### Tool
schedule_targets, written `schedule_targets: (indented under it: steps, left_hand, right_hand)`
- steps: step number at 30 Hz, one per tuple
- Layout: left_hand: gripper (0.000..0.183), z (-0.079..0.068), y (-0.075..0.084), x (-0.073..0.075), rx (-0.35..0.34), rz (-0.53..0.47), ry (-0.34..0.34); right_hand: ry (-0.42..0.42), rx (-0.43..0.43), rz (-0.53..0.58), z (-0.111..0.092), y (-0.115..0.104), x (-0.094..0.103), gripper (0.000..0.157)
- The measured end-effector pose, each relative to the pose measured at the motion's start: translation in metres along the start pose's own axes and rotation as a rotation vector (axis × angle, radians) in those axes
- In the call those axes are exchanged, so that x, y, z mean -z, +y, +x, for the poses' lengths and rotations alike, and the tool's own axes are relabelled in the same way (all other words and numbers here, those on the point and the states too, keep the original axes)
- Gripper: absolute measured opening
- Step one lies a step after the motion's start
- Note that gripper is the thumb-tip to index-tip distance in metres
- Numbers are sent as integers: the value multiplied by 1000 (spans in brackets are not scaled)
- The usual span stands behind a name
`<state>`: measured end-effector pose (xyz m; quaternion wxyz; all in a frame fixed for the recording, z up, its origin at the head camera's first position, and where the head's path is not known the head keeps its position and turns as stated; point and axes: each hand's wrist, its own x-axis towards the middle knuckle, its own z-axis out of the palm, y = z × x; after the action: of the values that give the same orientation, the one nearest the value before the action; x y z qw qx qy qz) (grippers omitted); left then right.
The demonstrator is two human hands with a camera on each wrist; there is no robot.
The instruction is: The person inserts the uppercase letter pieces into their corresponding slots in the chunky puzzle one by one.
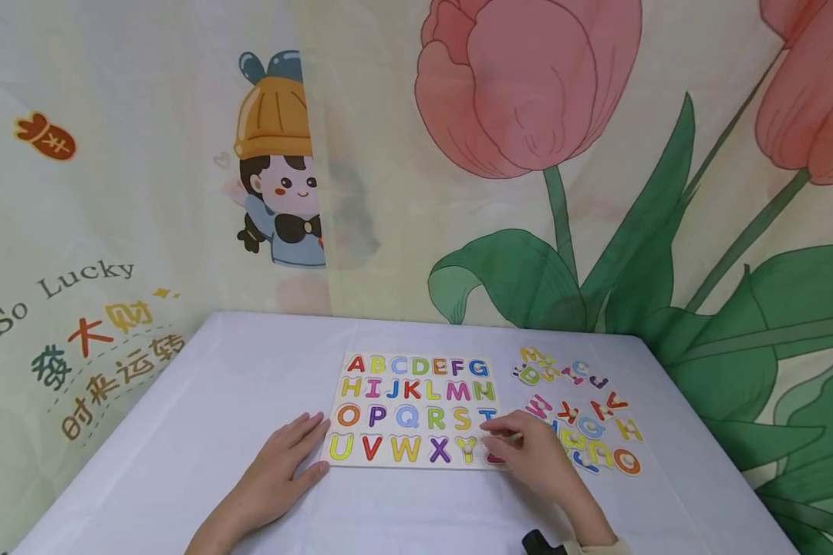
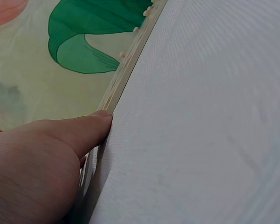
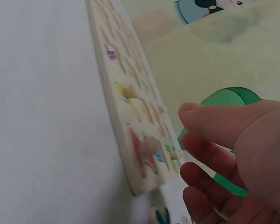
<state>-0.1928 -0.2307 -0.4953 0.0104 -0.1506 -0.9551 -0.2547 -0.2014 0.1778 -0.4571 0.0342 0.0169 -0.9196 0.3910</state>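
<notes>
A white alphabet puzzle board (image 1: 416,466) lies flat on the table, with rows of coloured letters from A to Z. My left hand (image 1: 278,472) rests at its left side, fingers extended and the thumb against the board's edge, as the left wrist view shows too. Over the lower right corner hovers my right hand (image 1: 537,456), thumb and fingers loosely bent with nothing between them. It is close to the blue T (image 1: 487,415) and partly covers the red Z (image 1: 494,458). In the right wrist view, small knobs stand up from some letters, including the yellow Y (image 3: 121,89).
Right of the board is a scattered heap of loose letter pieces, including an orange O (image 1: 627,462) and a yellow H (image 1: 628,429). A black object (image 1: 537,543) shows at the bottom edge. Behind the white-covered table (image 1: 264,354) hangs a printed tulip backdrop (image 1: 382,154).
</notes>
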Motion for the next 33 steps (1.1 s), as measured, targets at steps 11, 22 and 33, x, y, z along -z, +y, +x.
schedule_targets:
  steps: [11, 22, 33]
  left_hand:
    - [67, -2, 0, 0, -15, -10, 24]
    - [68, 0, 1, -1, 2, -4, 4]
    - [68, 1, -1, -3, 2, 4, 10]
  right_hand:
    - [57, -58, -116, -7, 30, 47, 23]
    - [7, -122, -167, -9, 44, 47, 19]
    - [33, -97, -184, -6, 50, 38, 12]
